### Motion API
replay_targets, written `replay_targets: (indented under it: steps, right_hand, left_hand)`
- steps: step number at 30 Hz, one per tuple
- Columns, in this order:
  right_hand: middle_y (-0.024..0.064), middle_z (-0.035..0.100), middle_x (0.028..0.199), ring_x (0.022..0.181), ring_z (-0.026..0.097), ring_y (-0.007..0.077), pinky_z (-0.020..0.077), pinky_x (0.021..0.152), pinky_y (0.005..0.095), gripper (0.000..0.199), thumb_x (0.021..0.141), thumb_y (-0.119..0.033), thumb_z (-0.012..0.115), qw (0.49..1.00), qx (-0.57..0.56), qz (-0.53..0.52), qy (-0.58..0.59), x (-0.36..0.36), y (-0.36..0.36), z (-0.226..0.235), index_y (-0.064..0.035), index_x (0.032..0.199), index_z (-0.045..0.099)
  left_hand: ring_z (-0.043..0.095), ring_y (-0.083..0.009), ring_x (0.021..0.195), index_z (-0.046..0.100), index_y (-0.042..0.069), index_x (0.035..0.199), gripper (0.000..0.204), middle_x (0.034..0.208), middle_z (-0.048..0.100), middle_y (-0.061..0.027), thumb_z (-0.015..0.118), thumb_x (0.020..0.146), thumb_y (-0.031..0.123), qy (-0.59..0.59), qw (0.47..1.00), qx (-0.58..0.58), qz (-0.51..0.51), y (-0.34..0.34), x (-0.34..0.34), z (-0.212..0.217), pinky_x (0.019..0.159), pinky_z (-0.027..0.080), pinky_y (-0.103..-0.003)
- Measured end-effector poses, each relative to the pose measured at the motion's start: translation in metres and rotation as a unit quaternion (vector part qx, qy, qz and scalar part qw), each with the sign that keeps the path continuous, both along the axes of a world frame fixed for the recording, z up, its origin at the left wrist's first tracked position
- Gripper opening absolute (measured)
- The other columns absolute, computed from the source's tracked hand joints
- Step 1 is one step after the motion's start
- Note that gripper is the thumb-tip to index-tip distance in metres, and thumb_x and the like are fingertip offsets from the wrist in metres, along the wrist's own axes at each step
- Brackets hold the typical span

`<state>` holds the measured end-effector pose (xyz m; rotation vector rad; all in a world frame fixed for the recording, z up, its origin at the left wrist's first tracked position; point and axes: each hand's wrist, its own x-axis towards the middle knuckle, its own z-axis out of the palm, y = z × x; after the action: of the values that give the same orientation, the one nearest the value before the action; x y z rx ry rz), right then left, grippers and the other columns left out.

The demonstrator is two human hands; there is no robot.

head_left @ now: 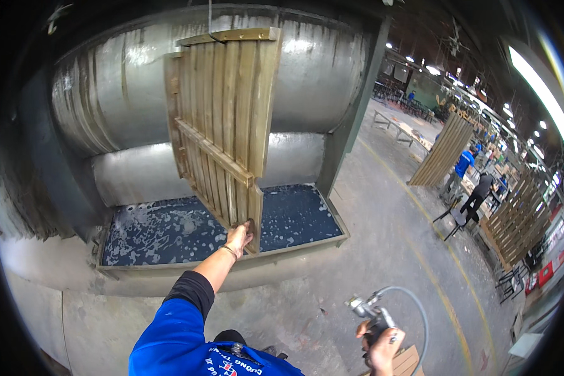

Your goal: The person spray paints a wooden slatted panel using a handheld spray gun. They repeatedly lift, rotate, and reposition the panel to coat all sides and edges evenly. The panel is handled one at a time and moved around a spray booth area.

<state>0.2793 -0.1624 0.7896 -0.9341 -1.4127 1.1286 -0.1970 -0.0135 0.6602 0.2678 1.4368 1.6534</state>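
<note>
A slatted wooden panel point(229, 103) hangs from a thin metal hook point(210, 19), turned at an angle in front of a wet metal wall. My left hand point(239, 238) reaches forward and is closed on the panel's lower corner. At the lower right, my right hand point(385, 352) is wrapped around a spray gun point(365, 309), held well apart from the panel. A grey hose point(423, 307) curves away from the gun.
Below the panel lies a trough point(282, 252) of dark blue liquid with pale foam. A metal post point(356, 106) stands to its right. Other slatted panels point(442, 150) and several people point(464, 164) are farther off. Wooden boards point(408, 362) lie near my right hand.
</note>
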Motion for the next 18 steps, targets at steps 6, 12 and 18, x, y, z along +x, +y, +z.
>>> replay_targets:
  steps: [6, 12, 18]
  right_hand:
    - [-0.0008, 0.054, 0.054, 0.046, 0.048, 0.0074, 0.0342, 0.043, 0.0257, 0.051, 0.107, -0.036, 0.042, 0.988, -0.092, -0.09, -0.079, -0.021, -0.036, -0.045, -0.0028, 0.08, 0.069]
    - [-0.0023, 0.052, 0.052, 0.04, 0.043, 0.0075, 0.0299, 0.04, 0.0261, 0.047, 0.106, -0.034, 0.046, 0.979, -0.183, -0.044, -0.076, -0.082, -0.05, -0.062, -0.0053, 0.077, 0.068]
    - [-0.0012, 0.055, 0.056, 0.045, 0.046, 0.0073, 0.0303, 0.042, 0.0267, 0.044, 0.105, -0.031, 0.051, 0.966, -0.234, 0.028, -0.101, -0.147, -0.057, -0.069, -0.0041, 0.074, 0.066]
  left_hand:
    - [0.064, -0.022, 0.105, 0.053, 0.001, 0.131, 0.035, 0.119, 0.062, -0.0117, 0.057, 0.097, 0.011, 0.031, 0.984, 0.03, -0.173, 0.016, 0.025, -0.026, 0.089, 0.057, -0.036]
    - [0.069, -0.0167, 0.075, 0.065, -0.003, 0.108, 0.015, 0.089, 0.071, -0.012, 0.058, 0.097, 0.004, 0.148, 0.917, -0.062, -0.364, -0.053, 0.056, -0.072, 0.067, 0.059, -0.03]
    - [0.066, -0.0145, 0.08, 0.06, -0.005, 0.113, 0.021, 0.101, 0.069, -0.0105, 0.054, 0.103, 0.013, 0.176, 0.91, -0.102, -0.361, -0.132, -0.003, -0.076, 0.074, 0.059, -0.031]
